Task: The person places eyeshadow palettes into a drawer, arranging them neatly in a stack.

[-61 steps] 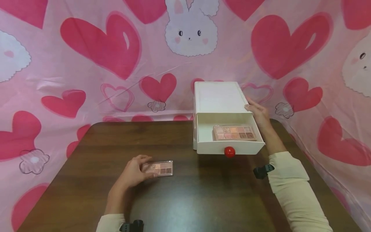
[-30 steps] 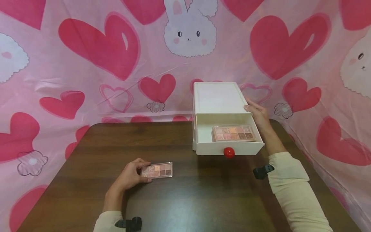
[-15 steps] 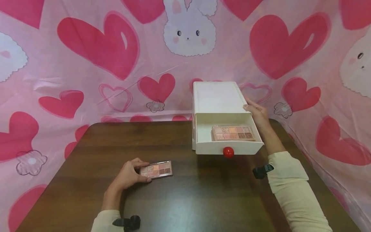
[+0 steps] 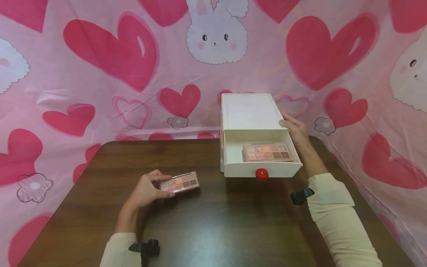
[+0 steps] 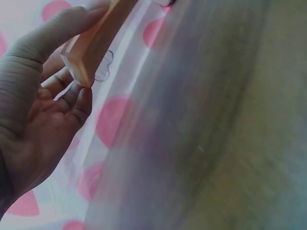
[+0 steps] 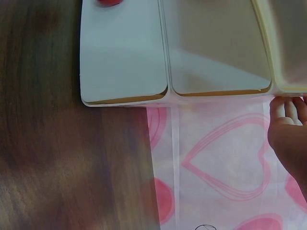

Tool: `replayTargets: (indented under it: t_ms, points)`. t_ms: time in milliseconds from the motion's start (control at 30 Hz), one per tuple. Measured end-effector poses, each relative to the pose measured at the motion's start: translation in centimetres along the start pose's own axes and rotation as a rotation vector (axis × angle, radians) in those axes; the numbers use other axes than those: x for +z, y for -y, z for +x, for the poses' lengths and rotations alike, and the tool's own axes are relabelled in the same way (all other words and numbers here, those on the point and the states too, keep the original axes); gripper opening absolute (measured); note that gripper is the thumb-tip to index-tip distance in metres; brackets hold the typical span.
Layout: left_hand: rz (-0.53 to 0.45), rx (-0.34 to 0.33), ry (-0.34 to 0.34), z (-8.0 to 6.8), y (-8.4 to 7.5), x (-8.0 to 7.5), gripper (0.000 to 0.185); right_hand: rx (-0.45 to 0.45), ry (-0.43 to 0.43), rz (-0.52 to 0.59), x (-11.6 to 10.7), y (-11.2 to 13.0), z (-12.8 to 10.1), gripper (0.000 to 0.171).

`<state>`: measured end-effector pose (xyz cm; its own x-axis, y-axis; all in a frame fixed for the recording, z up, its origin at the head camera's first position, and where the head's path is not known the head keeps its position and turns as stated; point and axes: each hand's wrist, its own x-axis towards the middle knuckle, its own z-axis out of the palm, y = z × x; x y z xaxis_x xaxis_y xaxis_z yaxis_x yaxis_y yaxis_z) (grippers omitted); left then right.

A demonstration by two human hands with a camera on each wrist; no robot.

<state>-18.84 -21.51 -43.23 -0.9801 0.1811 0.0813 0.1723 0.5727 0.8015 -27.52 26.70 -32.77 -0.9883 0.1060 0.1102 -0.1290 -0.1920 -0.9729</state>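
My left hand [image 4: 146, 190] pinches an eyeshadow palette [image 4: 182, 182] by its left end, thumb on the near edge and fingers on the far one. Its clear lid shows rows of peach, pink and brown shades. In the left wrist view the palette [image 5: 98, 40] appears edge-on between thumb and fingers. A white drawer cabinet [image 4: 251, 111] stands at the right, its top drawer [image 4: 237, 170] pulled out by a red knob [image 4: 261, 174]. Another palette [image 4: 267, 152] lies inside. My right hand [image 4: 298, 134] rests against the cabinet's right side, thumb at the top edge.
Two lower drawer fronts [image 6: 124, 52] are closed in the right wrist view. The dark wooden table [image 4: 213, 226] reaches back to a pink cloth [image 4: 133, 70] with hearts and rabbits. Black bands [image 4: 301, 195] circle both wrists.
My left hand has gripped the palette by its end, tilted it and raised it off the table, slightly away from me. The right hand and cabinet keep their places.
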Motion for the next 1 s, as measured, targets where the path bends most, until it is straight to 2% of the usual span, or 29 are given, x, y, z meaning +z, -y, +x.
replayTargets:
  t_ms: [133,333,467,700,1000]
  points:
    - [-0.021,0.040,-0.023,0.6,-0.9,-0.4,0.056,-0.004,0.002,0.007,0.0,0.0,0.0,0.056]
    - [-0.065,0.021,-0.017,1.4,-2.5,-1.4,0.057,0.000,0.002,-0.004,-0.1,0.0,0.0,0.057]
    - [-0.071,0.041,-0.011,2.1,-3.3,-2.0,0.057,-0.001,0.006,-0.029,-0.2,0.0,0.0,0.057]
    - [-0.059,0.144,-0.030,3.1,-4.8,-2.7,0.054,-0.010,0.004,-0.051,-0.2,0.0,-0.1,0.057]
    - [0.005,0.236,-0.079,4.3,-8.5,-3.7,0.051,-0.015,0.010,-0.058,-0.2,0.2,-0.1,0.058]
